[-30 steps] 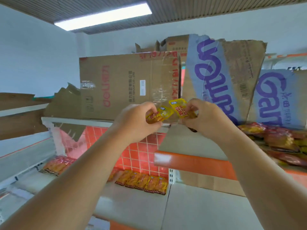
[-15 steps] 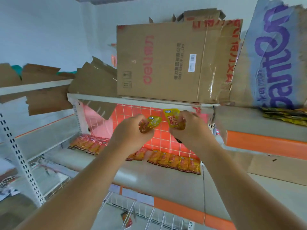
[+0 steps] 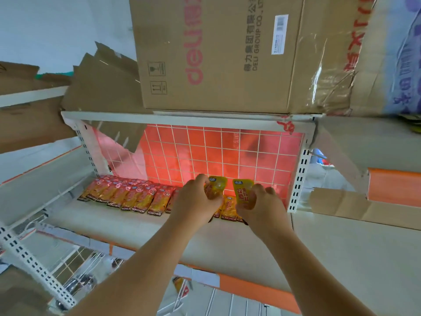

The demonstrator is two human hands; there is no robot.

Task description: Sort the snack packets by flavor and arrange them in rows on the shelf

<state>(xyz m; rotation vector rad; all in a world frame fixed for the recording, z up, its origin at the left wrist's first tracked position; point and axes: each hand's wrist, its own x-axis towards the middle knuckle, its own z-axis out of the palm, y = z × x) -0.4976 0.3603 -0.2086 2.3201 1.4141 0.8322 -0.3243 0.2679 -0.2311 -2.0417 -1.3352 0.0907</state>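
My left hand (image 3: 196, 201) grips a small yellow snack packet (image 3: 217, 185) that sticks up past my fingers. My right hand (image 3: 259, 206) holds a second yellow packet (image 3: 243, 192) with red lettering facing me. Both hands hover close together over the right part of a white shelf (image 3: 127, 222). A row of orange-red packets (image 3: 127, 197) lies along the shelf's back, from the left toward the middle. More packets of the row (image 3: 229, 208) show between my hands; the rest is hidden behind them.
A red wire grid (image 3: 227, 153) backs the shelf. A large cardboard box (image 3: 216, 53) stands on the shelf above. Torn cardboard (image 3: 364, 210) lies on the right shelf section. A perforated white upright (image 3: 298, 181) bounds the bay on the right. Wire baskets (image 3: 79, 265) sit below.
My view has dropped to the lower shelf. Both hands, each still holding its packet, have moved down and forward to just above the row.
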